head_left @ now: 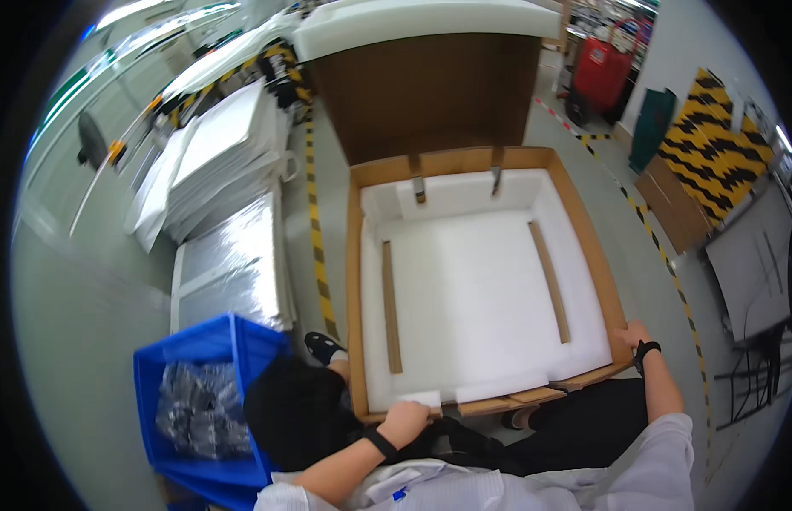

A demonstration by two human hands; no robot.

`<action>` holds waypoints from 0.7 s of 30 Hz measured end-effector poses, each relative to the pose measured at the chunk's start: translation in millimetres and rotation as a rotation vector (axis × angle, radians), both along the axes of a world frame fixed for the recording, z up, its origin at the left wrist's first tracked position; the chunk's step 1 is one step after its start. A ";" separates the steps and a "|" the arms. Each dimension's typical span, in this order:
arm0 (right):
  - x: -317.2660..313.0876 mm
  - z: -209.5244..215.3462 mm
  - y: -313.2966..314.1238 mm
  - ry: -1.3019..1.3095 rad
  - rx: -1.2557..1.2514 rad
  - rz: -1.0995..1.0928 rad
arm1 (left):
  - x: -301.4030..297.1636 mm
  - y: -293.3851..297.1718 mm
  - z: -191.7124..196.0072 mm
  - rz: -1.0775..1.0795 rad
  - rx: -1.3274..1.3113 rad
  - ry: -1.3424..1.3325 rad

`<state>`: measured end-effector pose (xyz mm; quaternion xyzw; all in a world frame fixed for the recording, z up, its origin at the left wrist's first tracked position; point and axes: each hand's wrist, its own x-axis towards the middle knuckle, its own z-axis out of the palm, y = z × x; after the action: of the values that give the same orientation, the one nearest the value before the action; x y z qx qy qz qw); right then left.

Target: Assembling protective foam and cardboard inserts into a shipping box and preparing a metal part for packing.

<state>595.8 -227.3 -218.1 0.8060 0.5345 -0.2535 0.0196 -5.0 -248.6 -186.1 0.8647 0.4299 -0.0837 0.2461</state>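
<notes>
Head camera: both sets of fingers are bent around the rim of an open cardboard box [356, 281]. The left hand [406, 422] grips the near edge close to its left corner, fingertips partly hidden; the right hand [634, 334] is curled over the right wall, near the right corner. The box reaches away from both hands, and what it rests on is hidden.

Between and beyond the fingers, white foam [464, 289] lines the box, with one brown strip [391, 307] ahead of the left fingers and a second strip [550, 281] ahead and inward of the right ones. Far ahead of both hands, past the box's far wall, stands a tall brown panel [426, 98] topped with white foam.

As for writing, a pale label on the red machine [602, 68], far beyond the right fingers, is too small to read.

Grey floor [332, 234] surrounds the box, marked with yellow-and-black tape [315, 213] forward of the left fingers. Left of them sits a blue bin [259, 341] of clear plastic bags [204, 409]; farther ahead are stacked white sheets [225, 136]. Well right of the right fingers, a striped board [711, 145] leans by the wall.
</notes>
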 end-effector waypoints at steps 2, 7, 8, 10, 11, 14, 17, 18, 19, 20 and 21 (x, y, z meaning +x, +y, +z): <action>12.4 -8.6 19.3 -0.061 0.051 -0.015 | 1.0 3.3 0.8 0.084 0.111 -0.010; 79.8 -13.1 21.2 -0.292 0.250 0.052 | 30.0 15.4 1.2 0.173 0.268 -0.004; 45.6 -17.8 33.6 -0.209 0.300 0.097 | 22.2 3.2 0.8 0.195 0.249 -0.011; 29.6 -8.7 40.6 -0.199 0.257 0.050 | 12.6 -16.6 31.0 0.232 0.192 -0.109; 17.1 -2.9 45.1 -0.224 0.281 0.077 | 10.8 -30.4 66.2 0.285 0.150 -0.169; 25.0 -5.6 43.6 0.043 0.462 0.040 | -28.6 -75.6 180.9 0.371 0.069 -0.506; 3.9 -2.8 49.2 -0.092 0.439 0.137 | -105.3 -112.1 251.9 0.608 0.117 -0.664; 7.7 -0.5 45.7 -0.104 0.441 0.137 | -129.4 -114.5 277.4 0.721 0.115 -0.727; 15.8 -2.6 46.5 -0.115 0.447 0.121 | -160.4 -117.5 282.7 0.839 0.201 -0.717; 18.1 -5.4 49.5 -0.125 0.453 0.105 | -196.6 -114.3 276.4 0.958 0.241 -0.856; 12.2 -8.2 53.3 -0.122 0.458 0.108 | -228.5 -108.8 274.2 1.069 0.303 -0.863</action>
<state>608.0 -173.9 -226.2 0.7736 0.6181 -0.0752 -0.1178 -233.5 -357.4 88.1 0.5155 0.6669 0.4601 0.2789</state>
